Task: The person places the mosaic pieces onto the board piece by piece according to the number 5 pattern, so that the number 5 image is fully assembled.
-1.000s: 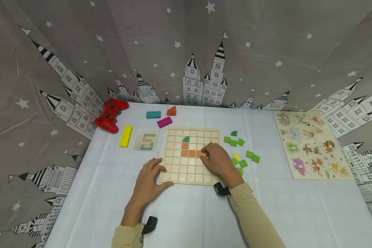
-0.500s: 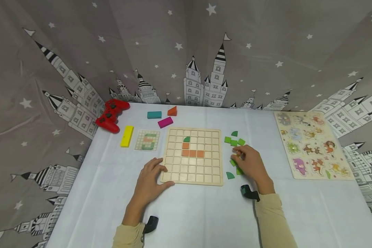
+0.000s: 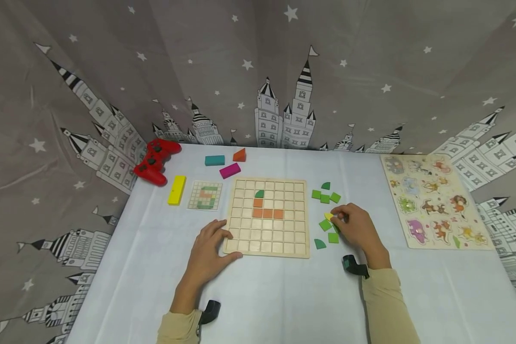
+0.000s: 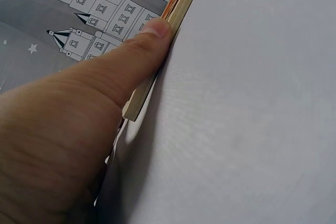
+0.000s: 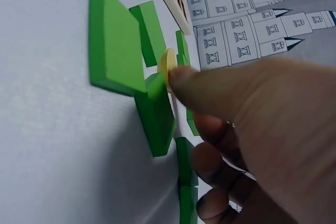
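Pressing low in the frame, the left hand (image 3: 207,258) is lying flat with straight fingers, thumb along the near edge of the pale wooden grid board (image 3: 267,246) at centre. Just right of it, the right hand (image 3: 356,228) is pinching a small yellow wooden piece (image 3: 328,216) among scattered green wooden tiles (image 3: 325,196). Farther up, orange square tiles (image 3: 267,213) are sitting in the board's cells.

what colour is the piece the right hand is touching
Yellow piece, clearest in the right wrist view.
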`<move>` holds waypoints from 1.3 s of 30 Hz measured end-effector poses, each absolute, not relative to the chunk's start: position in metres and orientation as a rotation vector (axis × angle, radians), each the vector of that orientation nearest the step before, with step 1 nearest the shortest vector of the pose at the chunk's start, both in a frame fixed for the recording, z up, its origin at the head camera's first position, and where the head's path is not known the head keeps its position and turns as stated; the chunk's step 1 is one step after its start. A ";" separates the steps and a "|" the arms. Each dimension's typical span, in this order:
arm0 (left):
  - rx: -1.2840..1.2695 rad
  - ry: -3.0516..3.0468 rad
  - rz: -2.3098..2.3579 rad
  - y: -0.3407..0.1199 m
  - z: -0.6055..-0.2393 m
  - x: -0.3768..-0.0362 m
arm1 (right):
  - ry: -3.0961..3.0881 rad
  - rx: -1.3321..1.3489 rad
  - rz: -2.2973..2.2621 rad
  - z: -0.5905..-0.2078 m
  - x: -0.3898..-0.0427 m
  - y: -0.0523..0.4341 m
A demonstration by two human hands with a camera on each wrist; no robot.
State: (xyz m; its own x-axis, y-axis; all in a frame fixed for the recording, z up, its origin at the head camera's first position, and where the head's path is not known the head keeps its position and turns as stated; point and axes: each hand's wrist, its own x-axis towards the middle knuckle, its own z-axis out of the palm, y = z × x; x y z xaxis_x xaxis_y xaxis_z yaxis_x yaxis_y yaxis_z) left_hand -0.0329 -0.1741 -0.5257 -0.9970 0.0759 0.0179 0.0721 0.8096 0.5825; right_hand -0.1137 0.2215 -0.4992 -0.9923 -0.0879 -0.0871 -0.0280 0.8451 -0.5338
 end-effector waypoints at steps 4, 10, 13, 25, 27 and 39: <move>0.121 2.986 0.959 -0.174 -0.525 -0.033 | 2.934 -0.077 -0.829 -0.499 -0.115 0.222; 0.129 2.988 0.956 -0.174 -0.525 -0.033 | 2.927 -0.059 -0.782 -0.501 -0.114 0.222; 0.124 2.985 0.971 -0.174 -0.524 -0.033 | 2.945 -0.062 -0.783 -0.502 -0.115 0.220; 0.134 2.982 0.975 -0.174 -0.524 -0.033 | 2.935 0.002 -0.771 -0.506 -0.111 0.214; 0.140 2.981 0.978 -0.174 -0.525 -0.033 | 2.951 -0.007 -0.765 -0.506 -0.112 0.215; 0.138 2.979 0.966 -0.175 -0.525 -0.033 | 2.958 -0.028 -0.737 -0.503 -0.114 0.212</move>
